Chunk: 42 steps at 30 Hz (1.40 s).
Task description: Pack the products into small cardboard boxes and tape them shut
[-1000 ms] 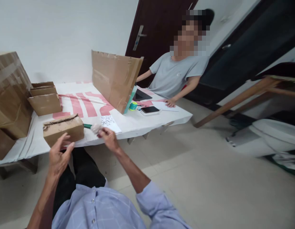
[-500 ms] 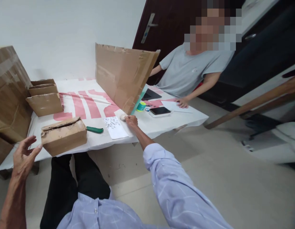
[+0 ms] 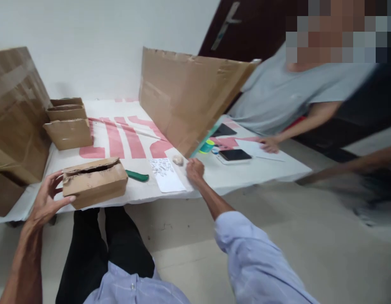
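Observation:
A small brown cardboard box (image 3: 99, 188) with a ragged slit along its top lies near the table's front edge. My left hand (image 3: 51, 196) grips its left end, thumb on the near side and fingers on the far side. My right hand (image 3: 194, 169) is closed on the tabletop, by the lower corner of a large cardboard panel (image 3: 192, 93); anything inside the fist is hidden. Just left of it sits a small beige roundish item (image 3: 177, 160). A white sheet with small drawn marks (image 3: 170, 179) and a green-handled tool (image 3: 137, 175) lie between my hands.
Large cardboard boxes (image 3: 18, 109) and smaller open cartons (image 3: 70, 134) stand at the left. Beyond the panel are a green-yellow tape roll (image 3: 207, 146), a phone (image 3: 235, 155) and a dark flat object (image 3: 224, 130). Another person's hand (image 3: 270, 145) rests on white paper (image 3: 259, 150).
My left hand has come in to the small box and taken hold of its end. My right hand has drawn right, away from the beige item. The view has shifted.

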{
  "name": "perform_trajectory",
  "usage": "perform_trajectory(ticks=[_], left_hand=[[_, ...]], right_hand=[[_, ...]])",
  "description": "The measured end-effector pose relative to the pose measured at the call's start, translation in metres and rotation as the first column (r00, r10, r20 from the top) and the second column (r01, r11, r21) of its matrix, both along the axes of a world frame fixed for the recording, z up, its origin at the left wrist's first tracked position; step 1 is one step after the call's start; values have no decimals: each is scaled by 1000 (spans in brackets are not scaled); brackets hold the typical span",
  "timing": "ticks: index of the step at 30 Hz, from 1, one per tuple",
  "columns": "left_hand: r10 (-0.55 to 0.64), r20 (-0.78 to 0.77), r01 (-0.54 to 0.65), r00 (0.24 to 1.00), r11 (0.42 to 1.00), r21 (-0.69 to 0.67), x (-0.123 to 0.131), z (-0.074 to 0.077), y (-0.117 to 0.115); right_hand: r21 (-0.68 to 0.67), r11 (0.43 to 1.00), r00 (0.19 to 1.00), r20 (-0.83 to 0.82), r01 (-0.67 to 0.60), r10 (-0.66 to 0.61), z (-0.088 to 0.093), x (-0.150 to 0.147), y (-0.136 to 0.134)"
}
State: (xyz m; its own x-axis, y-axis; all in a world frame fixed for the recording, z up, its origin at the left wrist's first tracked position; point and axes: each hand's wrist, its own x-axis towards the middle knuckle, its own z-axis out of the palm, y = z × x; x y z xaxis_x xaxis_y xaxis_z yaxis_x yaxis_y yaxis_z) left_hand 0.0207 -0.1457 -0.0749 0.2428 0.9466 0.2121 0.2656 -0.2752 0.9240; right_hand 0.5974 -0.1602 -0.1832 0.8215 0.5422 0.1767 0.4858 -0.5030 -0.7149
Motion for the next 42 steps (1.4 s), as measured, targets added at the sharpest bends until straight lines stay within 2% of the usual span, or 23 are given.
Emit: perform_trajectory(ticks=[3, 5, 6, 8, 9, 11, 13, 14, 15, 17, 19, 21, 24, 26, 30, 35, 39, 42], left_hand=[[-20, 0, 20, 1000, 999, -26, -2, -7, 5], [-56, 14, 57, 998, 997, -42, -2, -9, 8], [-78, 15, 79, 997, 996, -46, -1, -9, 9], [-111, -7, 111, 994, 993, -43, 2, -10, 8], [-118, -24, 117, 993, 992, -41, 3, -10, 8], [-121, -39, 120, 992, 992, -35, 6, -10, 4], [-119, -32, 118, 992, 993, -22, 6, -12, 0], [-112, -30, 112, 993, 994, -11, 5, -14, -2], [-104, -33, 104, 994, 995, 2, 4, -15, -4], [-86, -58, 87, 995, 996, 22, 1, -18, -9], [-71, -87, 74, 994, 997, 29, -3, -18, -14], [-49, -112, 54, 992, 998, 35, -6, -18, -18], [-17, -128, 23, 992, 999, 40, -9, -17, -26], [-13, -117, 16, 993, 999, 29, -10, -17, -30], [31, -115, -33, 993, 999, -15, -7, -11, -39], [99, -212, -109, 972, 993, -37, 2, 3, -47], [155, -289, -164, 945, 986, -6, 4, 3, -49], [145, -280, -155, 949, 988, -13, 4, -2, -49]], right_hand=[[95, 995, 999, 32, -14, 11, 8, -12, -2], [202, 973, 994, 34, -108, 103, 17, -34, 0], [272, 942, 981, 38, -194, 191, 24, -50, 1], [387, 820, 902, 87, -422, 423, 43, -91, 1], [398, 737, 833, 161, -546, 529, 54, -114, 0], [364, 537, 645, 335, -761, 687, 77, -159, -4], [286, 344, 444, 481, -894, 756, 97, -195, -7], [229, 265, 349, 535, -937, 770, 103, -208, -7], [163, 202, 259, 574, -966, 777, 108, -219, -8], [21, 125, 112, 611, -992, 784, 111, -233, -7], [-94, 101, 21, 623, -990, 782, 108, -240, -6], [-140, 121, 1, 651, -983, 759, 104, -245, -9], [-66, 177, 72, 736, -982, 673, 98, -252, -25], [30, 179, 133, 790, -983, 598, 93, -256, -41], [150, 96, 178, 834, -984, 522, 82, -257, -64], [277, 11, 232, 779, -961, 582, 74, -249, -56], [310, -32, 218, 734, -950, 643, 76, -247, -48], [323, -67, 182, 680, -944, 710, 84, -244, -46]])
